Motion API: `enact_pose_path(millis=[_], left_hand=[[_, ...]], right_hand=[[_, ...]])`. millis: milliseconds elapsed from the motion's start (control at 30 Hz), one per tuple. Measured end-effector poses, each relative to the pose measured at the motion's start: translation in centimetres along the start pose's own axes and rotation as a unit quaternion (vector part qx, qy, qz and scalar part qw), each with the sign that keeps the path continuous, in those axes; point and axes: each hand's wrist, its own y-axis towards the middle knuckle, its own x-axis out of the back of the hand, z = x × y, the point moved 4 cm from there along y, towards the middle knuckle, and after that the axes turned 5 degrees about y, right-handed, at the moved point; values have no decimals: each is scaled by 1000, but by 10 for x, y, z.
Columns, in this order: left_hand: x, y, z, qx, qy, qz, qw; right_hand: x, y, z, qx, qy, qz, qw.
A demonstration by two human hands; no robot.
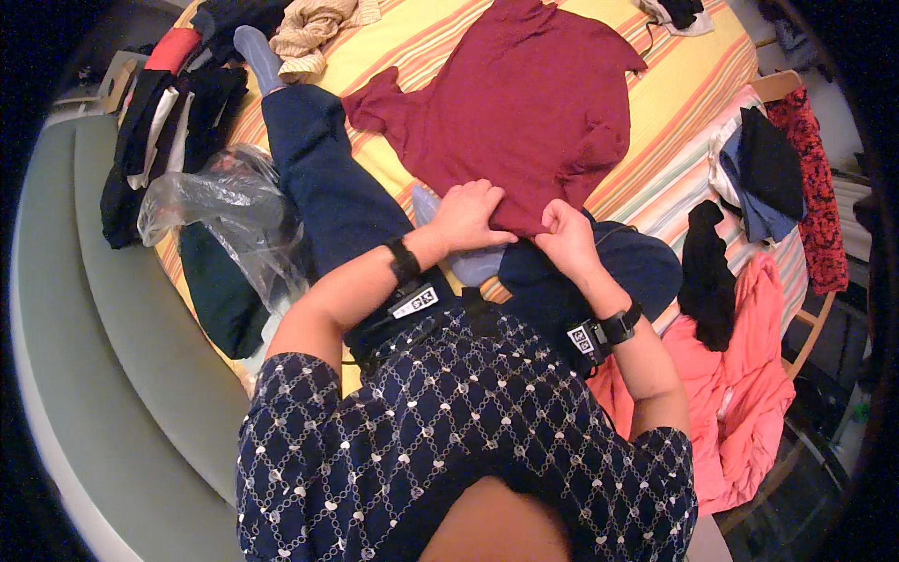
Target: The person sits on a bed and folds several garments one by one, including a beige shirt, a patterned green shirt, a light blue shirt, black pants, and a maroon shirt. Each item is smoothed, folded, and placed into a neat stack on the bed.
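A maroon garment (524, 103), loosely spread and wrinkled, lies across the striped bedding in front of me. One narrow part of it juts out to the left. My left hand (466, 215) is closed on its near edge, thumb pointing right along the hem. A short way to the right, my right hand (567, 242) pinches the same edge between thumb and fingers. Between the two hands the cloth runs fairly straight. Just beneath my left hand shows a grey-blue sock (476, 266) on my foot, and my legs in dark blue trousers (323, 169) lie on either side.
Yellow striped bedding (426, 51) covers the bed, beside a grey-green headboard (122, 309). Stacked dark clothes (220, 98) and a clear plastic bag (220, 201) are at left. Coral fabric (740, 393), a black cloth (707, 276) and folded clothes (768, 169) lie at right.
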Motion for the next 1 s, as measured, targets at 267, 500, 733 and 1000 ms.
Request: enact_pose_path(millis=[267,500,733,1000], left_hand=[[23,11,24,16,5,-122,992],[27,-15,35,-59,40,-74,995],[13,-21,41,-70,59,8,996],[17,-24,39,-95,26,118,988]], right_hand=[[10,-11,28,7,-56,-8,998],[7,-14,32,69,-119,43,990],[7,-25,15,68,-279,121,950],[-3,-23,3,95,-342,201,913]])
